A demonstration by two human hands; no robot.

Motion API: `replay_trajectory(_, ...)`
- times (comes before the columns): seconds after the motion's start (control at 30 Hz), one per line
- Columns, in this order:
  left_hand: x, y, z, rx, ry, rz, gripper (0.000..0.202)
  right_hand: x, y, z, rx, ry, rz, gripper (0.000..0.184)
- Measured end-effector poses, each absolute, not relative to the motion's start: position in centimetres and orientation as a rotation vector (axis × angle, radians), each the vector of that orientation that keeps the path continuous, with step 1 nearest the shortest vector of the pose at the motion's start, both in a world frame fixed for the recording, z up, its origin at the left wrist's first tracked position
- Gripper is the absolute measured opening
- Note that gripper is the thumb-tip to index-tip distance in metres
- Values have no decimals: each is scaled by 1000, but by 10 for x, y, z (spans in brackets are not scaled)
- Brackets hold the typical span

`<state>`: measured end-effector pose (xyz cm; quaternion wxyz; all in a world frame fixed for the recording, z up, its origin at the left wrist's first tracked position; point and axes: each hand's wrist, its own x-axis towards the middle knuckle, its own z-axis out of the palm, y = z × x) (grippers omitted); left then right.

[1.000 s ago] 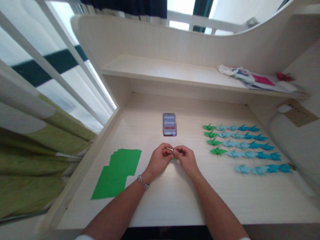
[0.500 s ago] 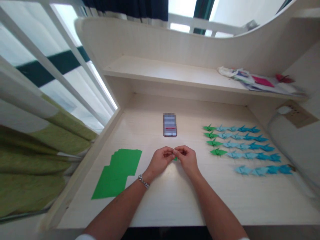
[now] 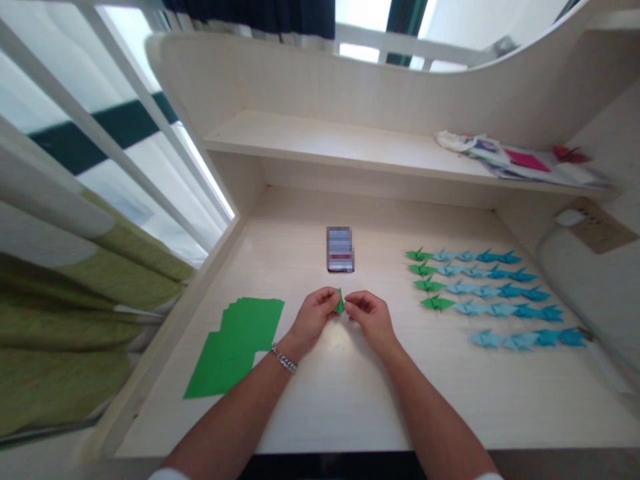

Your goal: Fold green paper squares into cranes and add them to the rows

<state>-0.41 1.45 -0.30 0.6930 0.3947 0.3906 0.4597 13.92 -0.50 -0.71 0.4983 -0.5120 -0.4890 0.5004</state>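
Observation:
A small piece of folded green paper (image 3: 341,303) stands upright between the thumb and fingers of my left hand (image 3: 318,313). It is narrow, with a pointed top. Just to its right is my right hand (image 3: 371,316), thumb and forefinger pinched close to the paper's edge. Whether those fingertips grip the paper's edge is too small to make out. To the left of my hands, flat green paper sheets (image 3: 235,347) lie overlapping on the desk. On the right, paper cranes stand in rows: green cranes (image 3: 437,303) at the left ends, then light blue cranes (image 3: 501,309) and darker blue cranes (image 3: 549,313).
A blurred-out phone-like rectangle (image 3: 341,249) lies beyond my hands on the pale desk (image 3: 330,400). Papers (image 3: 520,160) rest on the shelf (image 3: 320,143) above. A socket panel with a plug (image 3: 595,223) is at the right, and a railing with curtains (image 3: 100,280) borders the left.
My hands have moved slightly apart. The folded green paper, mostly hidden between the fingers before, now shows upright in my left hand, a little farther left.

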Motion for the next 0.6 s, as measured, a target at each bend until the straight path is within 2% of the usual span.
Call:
replay_trajectory(0.27, -4, 13, -5, 682, 795, 991, 24, 139, -5, -6, -1281, -1237, 1112, 18)
replay_trajectory(0.6, -3, 11, -4, 698, 867, 895, 30, 138, -12, 7, -1334, -1337, 871, 16)
